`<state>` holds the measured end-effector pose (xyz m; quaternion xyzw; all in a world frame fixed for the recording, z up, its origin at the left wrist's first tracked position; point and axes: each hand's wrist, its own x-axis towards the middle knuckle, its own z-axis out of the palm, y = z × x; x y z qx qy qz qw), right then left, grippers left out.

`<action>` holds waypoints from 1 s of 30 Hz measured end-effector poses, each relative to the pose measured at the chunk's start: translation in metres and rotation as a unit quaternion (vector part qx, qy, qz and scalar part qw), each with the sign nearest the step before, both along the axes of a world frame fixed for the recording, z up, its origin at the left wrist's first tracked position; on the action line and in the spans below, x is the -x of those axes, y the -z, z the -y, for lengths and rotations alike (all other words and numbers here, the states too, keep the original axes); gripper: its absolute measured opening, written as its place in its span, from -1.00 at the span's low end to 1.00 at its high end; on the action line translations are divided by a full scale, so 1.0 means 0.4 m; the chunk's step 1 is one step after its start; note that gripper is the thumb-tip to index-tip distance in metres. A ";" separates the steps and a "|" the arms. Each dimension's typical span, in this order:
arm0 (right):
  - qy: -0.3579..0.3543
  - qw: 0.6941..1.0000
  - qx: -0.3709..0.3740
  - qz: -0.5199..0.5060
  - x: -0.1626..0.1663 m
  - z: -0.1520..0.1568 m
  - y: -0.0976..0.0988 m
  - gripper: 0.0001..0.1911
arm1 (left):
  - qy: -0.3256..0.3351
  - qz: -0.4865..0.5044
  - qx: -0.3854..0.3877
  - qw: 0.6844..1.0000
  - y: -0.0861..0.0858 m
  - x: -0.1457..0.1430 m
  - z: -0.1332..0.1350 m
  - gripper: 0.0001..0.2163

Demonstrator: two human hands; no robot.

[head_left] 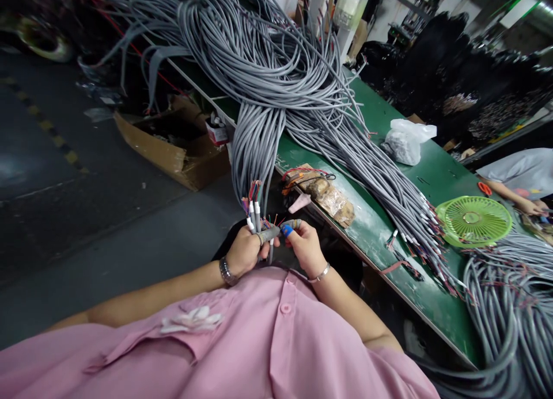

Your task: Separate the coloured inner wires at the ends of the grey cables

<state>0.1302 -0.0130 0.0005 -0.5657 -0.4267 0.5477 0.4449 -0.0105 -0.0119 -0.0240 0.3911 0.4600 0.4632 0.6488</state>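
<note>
My left hand (248, 250) is closed around several grey cables (258, 219), whose white-banded ends stick up with thin coloured wires fanned out. Grey wrapping covers my left thumb. My right hand (303, 243) meets it just in front of my pink shirt, thumb and finger pinched at the loose coloured wires (273, 220) of one cable end. Blue covering shows on my right thumb and grey wrapping on a finger. Exactly which wire sits in the pinch is too small to make out. The held cables run up to a hanging grey bundle (258, 134) at the table edge.
Coiled grey cables (259, 59) cover much of the green table (415, 295). On it are a taped brown block (332, 200), a plastic bag (406, 141) and a green fan (474, 219). A cardboard box (173, 151) stands left. Another person's hand (530, 206) is far right.
</note>
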 end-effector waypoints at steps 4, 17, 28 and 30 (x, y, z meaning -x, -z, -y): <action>0.036 0.995 0.041 -0.082 0.008 -0.015 0.001 -0.85 | 0.024 0.013 0.006 1.000 -0.007 -0.001 0.002 -0.80; 0.008 0.965 0.054 -0.255 -0.095 -0.082 0.006 -0.47 | 0.085 0.107 0.068 0.988 -0.074 0.013 -0.028 -0.83; 0.007 0.962 0.047 -0.270 -0.049 -0.121 -0.017 -0.53 | 0.105 0.149 0.122 0.976 -0.112 -0.027 -0.071 -0.80; 0.020 0.957 0.040 -0.288 -0.044 -0.123 -0.014 -0.58 | 0.098 0.146 0.122 0.977 -0.106 -0.031 -0.070 -0.80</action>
